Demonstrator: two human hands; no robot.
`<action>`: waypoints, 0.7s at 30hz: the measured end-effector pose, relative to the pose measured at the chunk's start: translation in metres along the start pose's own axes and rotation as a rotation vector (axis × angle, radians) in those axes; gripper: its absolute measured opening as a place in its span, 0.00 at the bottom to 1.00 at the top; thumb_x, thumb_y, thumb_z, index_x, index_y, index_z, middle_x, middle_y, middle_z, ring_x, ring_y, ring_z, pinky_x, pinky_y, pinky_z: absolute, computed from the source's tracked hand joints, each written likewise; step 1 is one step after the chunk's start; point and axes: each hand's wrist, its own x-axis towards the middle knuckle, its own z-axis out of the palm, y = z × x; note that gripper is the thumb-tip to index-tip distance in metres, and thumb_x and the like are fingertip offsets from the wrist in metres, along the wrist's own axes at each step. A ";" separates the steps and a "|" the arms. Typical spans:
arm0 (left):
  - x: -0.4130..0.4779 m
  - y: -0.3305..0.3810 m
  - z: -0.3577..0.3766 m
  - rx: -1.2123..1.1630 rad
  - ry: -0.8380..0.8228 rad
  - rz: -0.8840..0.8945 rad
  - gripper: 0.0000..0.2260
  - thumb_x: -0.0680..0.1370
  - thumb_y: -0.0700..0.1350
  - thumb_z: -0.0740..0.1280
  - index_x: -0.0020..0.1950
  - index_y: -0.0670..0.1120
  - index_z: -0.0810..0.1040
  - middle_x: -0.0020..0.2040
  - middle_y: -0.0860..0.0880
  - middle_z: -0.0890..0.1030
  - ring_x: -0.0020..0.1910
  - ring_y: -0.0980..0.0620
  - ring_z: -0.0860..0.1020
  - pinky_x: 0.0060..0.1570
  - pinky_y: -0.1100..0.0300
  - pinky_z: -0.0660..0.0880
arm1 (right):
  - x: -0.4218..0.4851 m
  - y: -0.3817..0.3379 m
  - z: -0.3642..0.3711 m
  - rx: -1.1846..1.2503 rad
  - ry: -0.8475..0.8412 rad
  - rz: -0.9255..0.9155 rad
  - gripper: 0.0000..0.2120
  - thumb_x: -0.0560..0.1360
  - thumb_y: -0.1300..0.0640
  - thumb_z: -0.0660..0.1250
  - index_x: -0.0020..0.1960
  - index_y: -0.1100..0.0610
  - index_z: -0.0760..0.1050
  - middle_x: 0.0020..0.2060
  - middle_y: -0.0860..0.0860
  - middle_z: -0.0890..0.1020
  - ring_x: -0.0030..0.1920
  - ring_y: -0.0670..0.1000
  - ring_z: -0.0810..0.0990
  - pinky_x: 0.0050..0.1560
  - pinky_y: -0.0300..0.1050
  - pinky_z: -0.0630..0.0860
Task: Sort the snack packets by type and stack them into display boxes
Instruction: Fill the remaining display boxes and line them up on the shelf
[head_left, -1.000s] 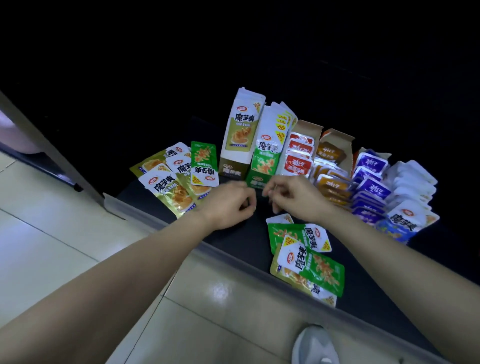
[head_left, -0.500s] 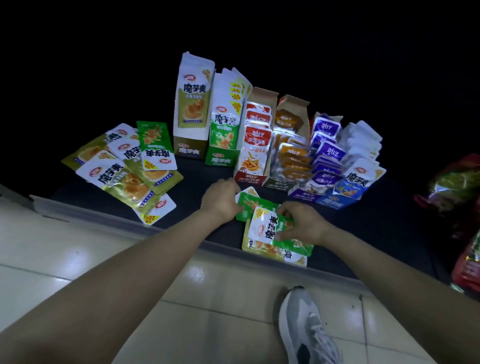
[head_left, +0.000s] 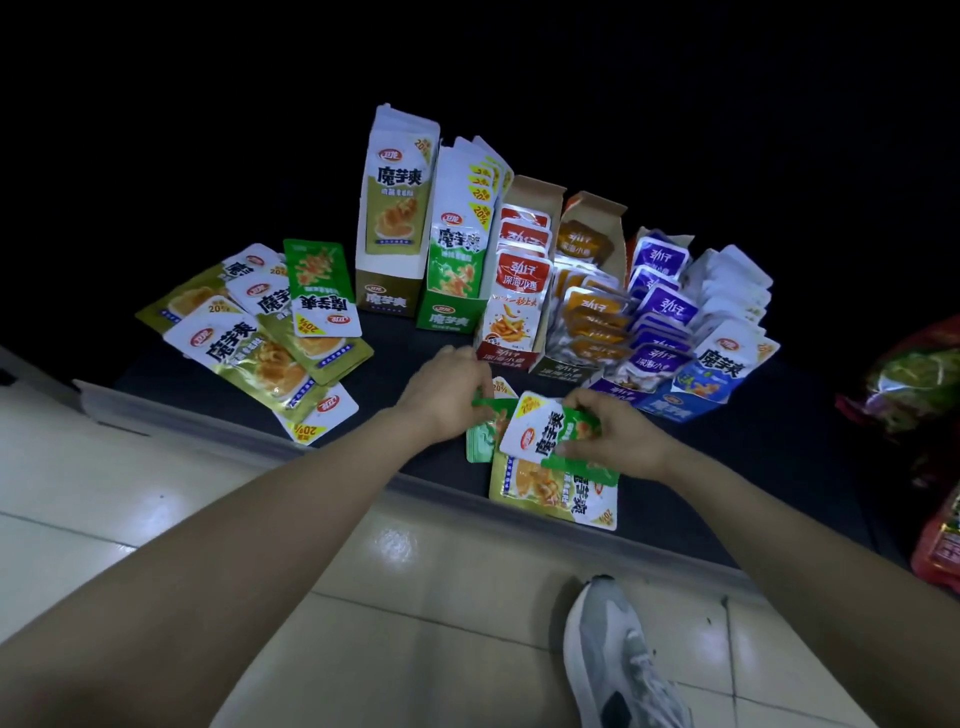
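nearest, a grey shoe (head_left: 618, 665) stands on the pale floor tiles (head_left: 130, 467), just short of the raised lip of the dark counter (head_left: 805, 441). just past that lip lies a small heap of packets, and both hands are on it. the right hand (head_left: 618, 441) pinches the top green packet (head_left: 540, 431) between thumb and curled fingers, tilting its white end up off the heap, probably to peel it from the olive packet (head_left: 545, 491) lying flat underneath. the left hand (head_left: 447, 395) has its fingers curled onto the green edge of a lower green packet (head_left: 480, 441), apparently gathering it so the greens come away together; how much it grips is hidden by the knuckles. further left, well apart, a loose pile (head_left: 260, 338) of olive packets with one green one on top lies unsorted. beyond the hands stands a row of display boxes, each holding one kind upright so the labels face out: the olive box (head_left: 387, 296), the green box (head_left: 449, 314), the red box (head_left: 506, 353), the brown box (head_left: 566, 366), the purple box (head_left: 610, 388) and the blue box (head_left: 675, 405). the green box, just beyond the left hand, looks the likely home for what is held. at far right, red bags (head_left: 935, 545) lie in shadow.
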 end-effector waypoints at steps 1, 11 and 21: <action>-0.002 -0.004 -0.005 -0.144 0.008 -0.028 0.05 0.75 0.46 0.72 0.47 0.47 0.77 0.49 0.50 0.76 0.53 0.48 0.75 0.49 0.57 0.72 | -0.002 -0.001 -0.003 0.086 0.017 -0.007 0.15 0.73 0.60 0.74 0.55 0.55 0.72 0.51 0.57 0.82 0.49 0.60 0.83 0.49 0.55 0.81; -0.060 -0.059 -0.060 -0.947 -0.136 -0.396 0.11 0.75 0.28 0.65 0.51 0.44 0.73 0.43 0.45 0.78 0.38 0.51 0.77 0.27 0.62 0.75 | 0.020 -0.056 0.031 0.808 -0.203 0.053 0.20 0.71 0.63 0.70 0.63 0.59 0.75 0.55 0.55 0.84 0.54 0.52 0.83 0.54 0.47 0.79; -0.094 -0.079 -0.086 -0.828 -0.144 -0.370 0.16 0.74 0.33 0.70 0.56 0.47 0.72 0.52 0.45 0.78 0.47 0.51 0.80 0.37 0.59 0.80 | 0.049 -0.130 0.056 0.897 -0.190 -0.013 0.17 0.76 0.65 0.66 0.64 0.57 0.73 0.57 0.56 0.82 0.55 0.54 0.82 0.58 0.52 0.78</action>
